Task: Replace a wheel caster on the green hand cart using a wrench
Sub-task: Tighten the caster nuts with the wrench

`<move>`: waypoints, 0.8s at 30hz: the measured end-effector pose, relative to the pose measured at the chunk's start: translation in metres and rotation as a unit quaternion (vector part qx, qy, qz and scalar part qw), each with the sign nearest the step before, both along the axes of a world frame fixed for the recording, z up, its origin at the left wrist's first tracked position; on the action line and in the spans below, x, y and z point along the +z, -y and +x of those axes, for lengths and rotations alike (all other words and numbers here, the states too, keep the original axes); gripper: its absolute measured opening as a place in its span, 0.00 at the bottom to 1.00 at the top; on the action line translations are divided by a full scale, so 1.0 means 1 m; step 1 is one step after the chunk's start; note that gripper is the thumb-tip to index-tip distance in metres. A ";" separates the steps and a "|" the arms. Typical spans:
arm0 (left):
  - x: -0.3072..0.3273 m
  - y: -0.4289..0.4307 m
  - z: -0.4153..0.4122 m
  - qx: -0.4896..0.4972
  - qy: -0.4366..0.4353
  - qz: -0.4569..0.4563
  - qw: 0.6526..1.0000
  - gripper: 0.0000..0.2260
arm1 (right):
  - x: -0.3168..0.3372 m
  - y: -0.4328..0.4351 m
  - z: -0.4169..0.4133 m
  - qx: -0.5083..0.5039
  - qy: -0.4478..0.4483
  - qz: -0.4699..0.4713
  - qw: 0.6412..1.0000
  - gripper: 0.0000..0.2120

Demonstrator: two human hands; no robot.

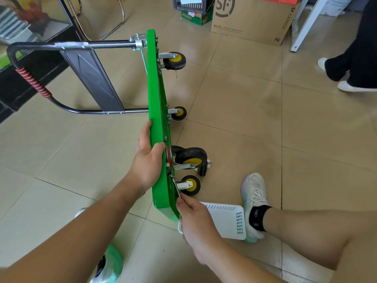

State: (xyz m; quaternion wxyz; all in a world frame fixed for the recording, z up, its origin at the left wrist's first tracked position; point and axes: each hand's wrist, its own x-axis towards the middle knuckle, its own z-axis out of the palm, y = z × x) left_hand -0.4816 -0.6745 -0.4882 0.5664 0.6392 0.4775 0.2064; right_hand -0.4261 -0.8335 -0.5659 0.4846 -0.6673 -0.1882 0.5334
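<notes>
Beige floor tiles [244,103] carry the green hand cart [157,88], tipped on its side edge so the deck stands upright, black handle [30,78] pointing left and four yellow-hubbed casters facing right. The left hand [146,160] clasps the deck's upper edge, thumb on the wheel side. The right hand [195,219] pinches the lower end of a thin metal wrench [176,188], which lies against the underside just beside the nearest caster [190,184]. A white perforated basket [226,219] sits by the person's shoe [255,193]. A cardboard box [251,19] stands beyond.
</notes>
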 end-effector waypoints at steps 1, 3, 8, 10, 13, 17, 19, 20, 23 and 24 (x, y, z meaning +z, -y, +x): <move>0.000 0.000 0.000 0.000 0.002 0.000 1.000 0.33 | -0.001 0.001 0.002 0.005 -0.008 0.003 1.000 0.14; 0.000 0.000 0.000 0.000 0.004 -0.001 1.000 0.33 | -0.003 0.002 0.004 0.018 -0.009 -0.011 1.000 0.14; -0.001 -0.001 -0.001 -0.005 0.004 -0.001 1.000 0.33 | -0.024 -0.003 0.005 0.034 -0.002 -0.025 0.999 0.16; -0.001 -0.001 -0.001 -0.005 0.005 -0.002 1.000 0.33 | -0.034 -0.005 0.010 0.061 0.010 -0.033 0.998 0.17; -0.005 -0.002 -0.001 0.003 0.005 0.003 1.000 0.33 | -0.043 -0.013 0.021 0.083 0.007 -0.052 0.995 0.18; -0.009 -0.004 -0.001 0.004 0.011 0.002 1.000 0.32 | -0.051 -0.030 0.036 0.093 0.014 -0.046 0.994 0.17; -0.009 -0.005 0.000 0.003 0.012 0.007 1.000 0.33 | -0.050 -0.032 0.043 0.122 0.041 -0.038 0.991 0.16; -0.009 -0.004 0.000 0.002 0.013 0.008 1.000 0.33 | -0.048 -0.031 0.046 0.133 0.052 -0.036 0.989 0.16; -0.007 -0.003 0.002 -0.005 0.013 0.010 1.000 0.34 | -0.038 -0.019 0.051 0.155 0.070 -0.044 0.984 0.15; -0.006 -0.002 0.002 -0.006 0.014 0.009 1.000 0.34 | -0.035 -0.013 0.051 0.159 0.075 -0.053 0.983 0.14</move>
